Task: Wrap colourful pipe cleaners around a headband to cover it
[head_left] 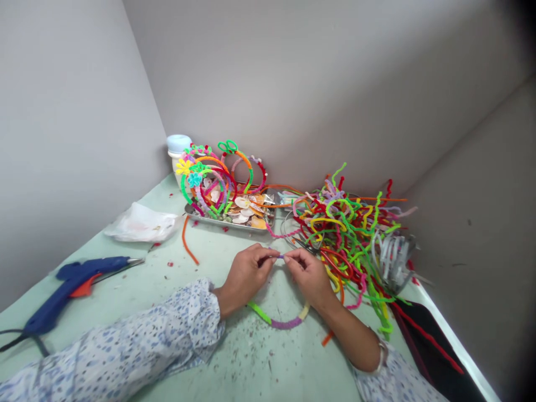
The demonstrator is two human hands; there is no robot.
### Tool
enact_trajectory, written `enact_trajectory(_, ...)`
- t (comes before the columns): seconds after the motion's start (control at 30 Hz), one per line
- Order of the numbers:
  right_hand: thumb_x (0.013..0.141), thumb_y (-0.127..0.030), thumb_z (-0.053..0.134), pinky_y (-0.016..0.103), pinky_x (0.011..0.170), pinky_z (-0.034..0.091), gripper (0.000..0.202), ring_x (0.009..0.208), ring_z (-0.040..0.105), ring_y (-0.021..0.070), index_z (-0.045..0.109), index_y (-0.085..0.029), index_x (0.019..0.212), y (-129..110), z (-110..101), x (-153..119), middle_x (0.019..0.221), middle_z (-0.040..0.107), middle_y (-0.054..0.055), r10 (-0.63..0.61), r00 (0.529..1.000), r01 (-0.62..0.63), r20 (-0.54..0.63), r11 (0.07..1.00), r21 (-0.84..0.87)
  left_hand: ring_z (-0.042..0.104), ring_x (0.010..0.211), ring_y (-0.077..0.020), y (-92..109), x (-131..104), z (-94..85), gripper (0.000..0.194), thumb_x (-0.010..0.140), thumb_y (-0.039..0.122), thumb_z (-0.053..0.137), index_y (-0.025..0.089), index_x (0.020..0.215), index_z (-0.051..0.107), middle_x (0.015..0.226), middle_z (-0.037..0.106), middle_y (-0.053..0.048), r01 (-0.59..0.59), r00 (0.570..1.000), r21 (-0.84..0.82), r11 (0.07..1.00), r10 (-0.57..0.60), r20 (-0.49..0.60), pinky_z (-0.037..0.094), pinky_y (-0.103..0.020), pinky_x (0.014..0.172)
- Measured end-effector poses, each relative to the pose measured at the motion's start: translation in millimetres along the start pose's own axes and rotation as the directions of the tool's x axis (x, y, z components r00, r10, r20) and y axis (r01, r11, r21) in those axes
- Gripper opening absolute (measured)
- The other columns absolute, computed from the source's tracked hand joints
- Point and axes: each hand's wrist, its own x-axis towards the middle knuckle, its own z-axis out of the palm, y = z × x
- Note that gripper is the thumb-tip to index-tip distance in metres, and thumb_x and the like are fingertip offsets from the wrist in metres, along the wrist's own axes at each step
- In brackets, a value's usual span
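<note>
Wrapping seemed in hand: purple strip [281,257] was pinched by left hand [244,276] and right hand [310,279], hoop [287,324] below grip; tension seemed needed next.

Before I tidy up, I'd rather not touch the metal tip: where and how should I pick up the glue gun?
Probably best by the blue handle, coming from the near left. The glue gun lies with its handle slanting that way and its metal tip pointing right; keep clear of the orange trigger.

The hoop [287,325] is green, purple and cream.
</note>
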Motion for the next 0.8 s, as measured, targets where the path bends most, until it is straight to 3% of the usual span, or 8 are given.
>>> enact_trajectory(0.37,0.079,-0.037,0.054,0.023,0.05,0.038,0.02,0.053,0.049,0.0135,0.061,-0.018,0.079,0.3,0.5,0.1,0.065,0.059,0.0,-0.001,1.0,0.001,0.0,1.0,-0.032,0.057,0.068,-0.014,-6.3,3.8,3.4,0.022,0.078,0.024,0.051,0.018,0.088,0.069,0.082,0.066,-0.004,0.163,0.985,-0.143,0.976,-0.154,0.073,0.042,-0.022,0.06)
enact_trajectory(0.8,0.078,-0.039,0.054,0.024,0.05,0.038,0.021,0.052,0.049,0.0142,0.061,-0.019,0.078,-1.5,0.2,0.6,0.063,0.058,0.0,0.003,1.0,-0.003,-0.01,1.0,-0.005,0.056,0.071,-0.0137,-6.1,0.0,4.1,0.02,0.079,0.024,0.051,0.019,0.091,0.065,0.082,0.065,-0.003,0.106,0.994,-0.085,0.991,-0.106,0.008,0.042,-0.022,0.065)
